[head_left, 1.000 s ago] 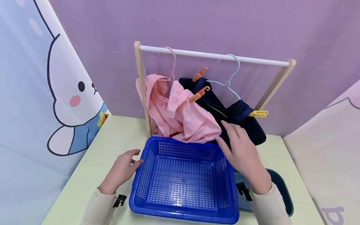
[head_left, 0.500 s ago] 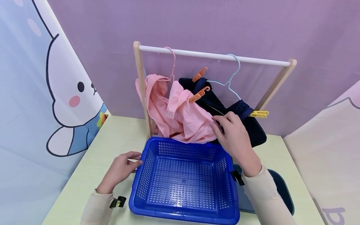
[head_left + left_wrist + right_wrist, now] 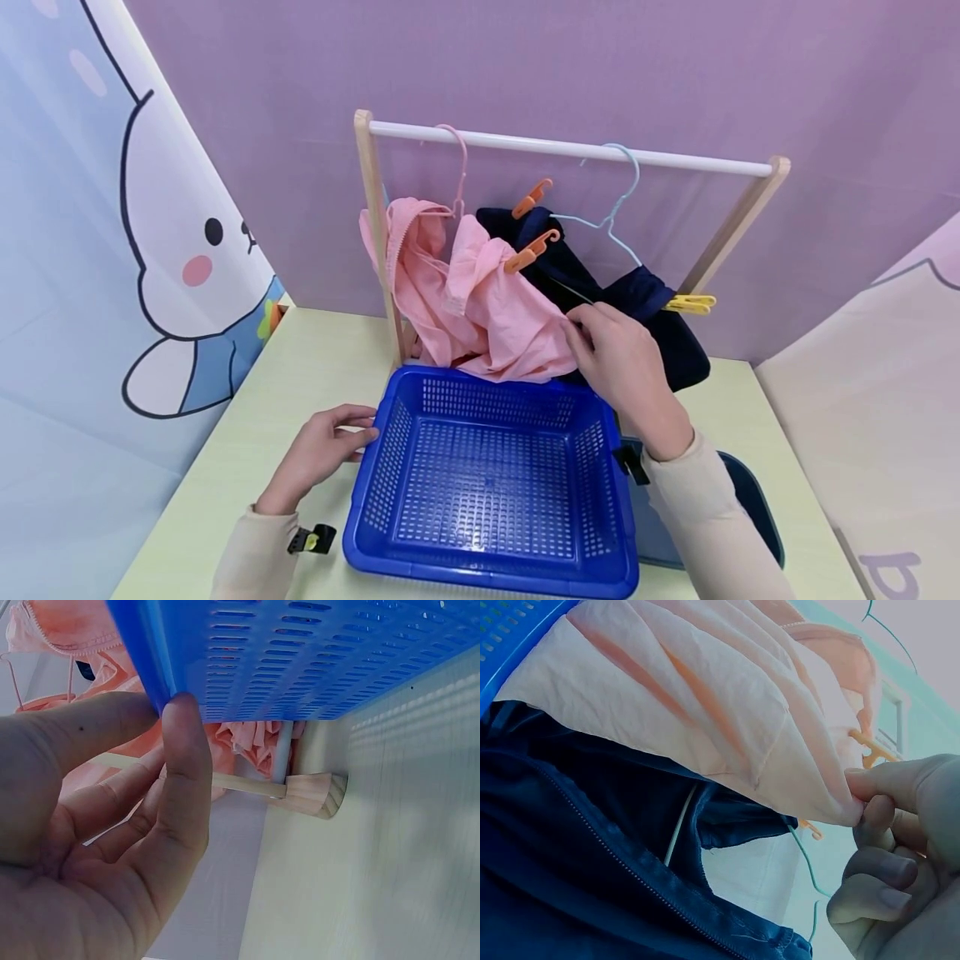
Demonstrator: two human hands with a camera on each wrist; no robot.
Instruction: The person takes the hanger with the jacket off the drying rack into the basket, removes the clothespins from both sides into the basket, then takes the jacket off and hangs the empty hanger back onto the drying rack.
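Observation:
A pink zip jacket point(image 3: 517, 325) hangs bunched from a pink hanger point(image 3: 461, 167) on the rack. Behind it and to its right, a navy zip jacket point(image 3: 592, 840) droops from a light blue hanger point(image 3: 613, 221). My right hand point(image 3: 618, 358) pinches the pink jacket's right edge between thumb and index finger, its other fingers curled, as the right wrist view shows. At the left, my left hand point(image 3: 318, 446) holds the rim of a blue plastic basket point(image 3: 491, 575) between thumb and finger point(image 3: 184, 757). No laundry lies in the basket.
Two orange clips point(image 3: 532, 252) sit by the jackets' upper parts, and a yellow clip point(image 3: 690, 304) grips the navy one. The rack's white rail point(image 3: 525, 143) spans wooden posts point(image 3: 375, 208). A dark teal bin point(image 3: 753, 500) stands right of the basket, partly under my forearm.
My right hand has moved slightly left and taken hold of the pink jacket's edge. My left hand has closed in on the basket's left rim. The basket stays in place.

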